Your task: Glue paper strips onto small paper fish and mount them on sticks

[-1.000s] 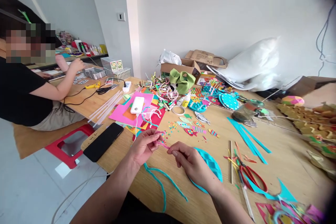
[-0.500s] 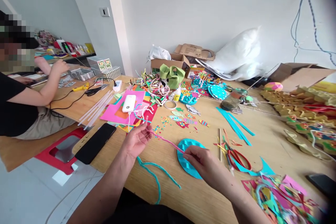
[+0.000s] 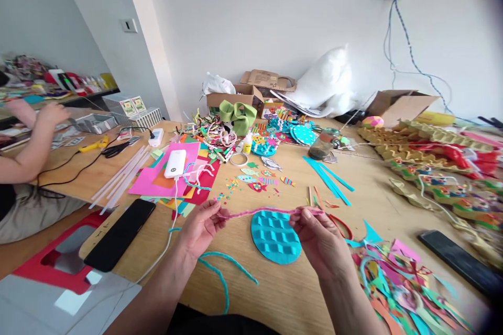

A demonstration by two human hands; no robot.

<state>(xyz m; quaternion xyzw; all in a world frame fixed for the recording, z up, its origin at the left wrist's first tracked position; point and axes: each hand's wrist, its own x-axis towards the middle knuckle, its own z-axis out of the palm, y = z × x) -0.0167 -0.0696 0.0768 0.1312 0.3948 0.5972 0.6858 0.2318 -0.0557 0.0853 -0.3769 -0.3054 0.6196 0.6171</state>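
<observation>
A pink twisted strand (image 3: 259, 211), like yarn or pipe cleaner, stretches nearly level between my two hands. My left hand (image 3: 202, 225) pinches one end between thumb and fingers. Closed on the other end is my right hand (image 3: 318, 233). Below the strand lies a round turquoise paper disc (image 3: 276, 241) with rows of raised folds, close to my right hand. A turquoise fuzzy strand (image 3: 226, 267) lies on the table near my left forearm. Cut-out paper fish (image 3: 258, 187) and small confetti dots (image 3: 231, 185) are scattered beyond the disc.
Red-handled scissors (image 3: 341, 226) lie partly behind my right hand, beside colourful paper scraps (image 3: 396, 282). A black phone (image 3: 120, 235) and a white power bank (image 3: 175, 163) with a cable are at left. Egg cartons (image 3: 424, 152) line the right. Another person's arm (image 3: 35, 136) is at far left.
My right hand has moved up and away from over the disc, so the strand is now level and the disc's folds show. The camera view has turned to the right.
</observation>
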